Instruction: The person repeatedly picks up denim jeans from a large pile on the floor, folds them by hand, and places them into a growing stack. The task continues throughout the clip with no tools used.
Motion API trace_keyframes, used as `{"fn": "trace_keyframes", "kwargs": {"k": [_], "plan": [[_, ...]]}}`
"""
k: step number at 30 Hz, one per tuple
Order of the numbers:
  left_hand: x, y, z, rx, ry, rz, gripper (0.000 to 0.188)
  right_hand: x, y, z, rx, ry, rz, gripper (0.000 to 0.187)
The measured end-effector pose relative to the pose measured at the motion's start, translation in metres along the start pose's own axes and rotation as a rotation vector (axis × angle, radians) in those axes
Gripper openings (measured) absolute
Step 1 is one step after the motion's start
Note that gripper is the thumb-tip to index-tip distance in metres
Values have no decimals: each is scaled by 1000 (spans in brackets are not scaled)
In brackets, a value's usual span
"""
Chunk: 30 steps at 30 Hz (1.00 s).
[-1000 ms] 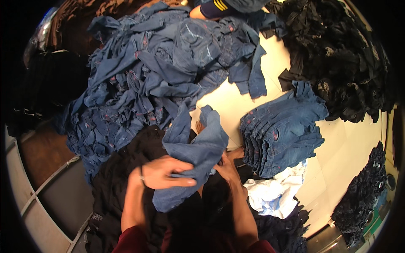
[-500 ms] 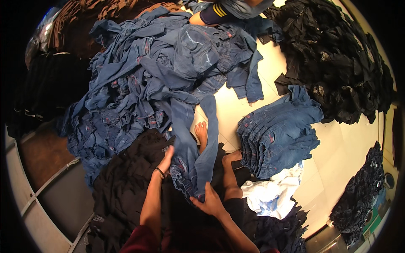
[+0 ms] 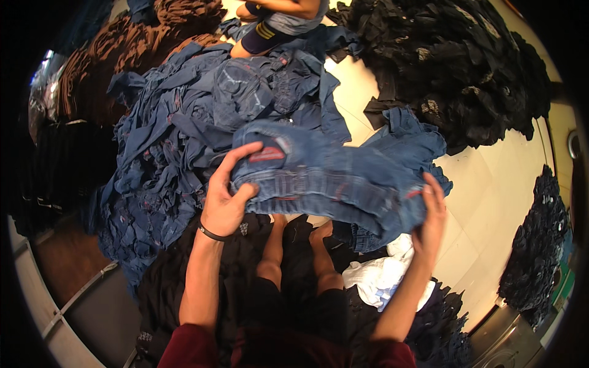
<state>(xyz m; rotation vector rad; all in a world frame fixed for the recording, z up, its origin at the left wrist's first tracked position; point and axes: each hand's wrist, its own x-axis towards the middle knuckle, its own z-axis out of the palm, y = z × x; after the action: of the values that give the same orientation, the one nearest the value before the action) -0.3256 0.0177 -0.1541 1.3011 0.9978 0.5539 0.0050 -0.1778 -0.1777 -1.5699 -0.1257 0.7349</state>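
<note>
A pair of blue jeans (image 3: 331, 178) with an elastic waistband is stretched sideways between my two hands, waistband toward me. My left hand (image 3: 228, 197) grips its left end, thumb below and fingers on top, beside a red-trimmed pocket. At the other end my right hand (image 3: 431, 214) holds the waistband's right side, somewhat blurred. Behind the jeans, partly hidden by them, is the folded stack of blue jeans (image 3: 408, 138). A large loose heap of blue jeans (image 3: 165, 135) spreads beyond my left hand.
Black garments (image 3: 454, 67) are heaped at the far right, brown ones (image 3: 104, 67) at the far left. A white cloth (image 3: 371, 279) lies by my right forearm. Black cloth (image 3: 178, 282) surrounds my legs. Another person's dark striped sleeve or legging (image 3: 267, 38) shows at the top.
The jeans have been raised and turned from hanging lengthwise to spread sideways. My hands have moved up and apart, the right one farther right. The view has shifted somewhat.
</note>
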Motion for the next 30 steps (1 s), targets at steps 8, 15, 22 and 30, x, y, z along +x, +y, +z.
{"fn": "trace_keyframes", "kwargs": {"k": [8, 15, 22, 30], "plan": [[10, 119, 148, -273, -373, 392, 65, -105, -161, -133, -91, 526, -517, 64], [52, -10, 205, -174, -492, 311, 63, -127, -57, -192, -193, 550, -47, 48], [79, -269, 175, 751, -470, -467, 50, -102, 276, -198, -677, 111, 398, 73], [120, -438, -12, 1032, -583, -630, 50, -228, 370, -166, -652, 124, 574, 50]]}}
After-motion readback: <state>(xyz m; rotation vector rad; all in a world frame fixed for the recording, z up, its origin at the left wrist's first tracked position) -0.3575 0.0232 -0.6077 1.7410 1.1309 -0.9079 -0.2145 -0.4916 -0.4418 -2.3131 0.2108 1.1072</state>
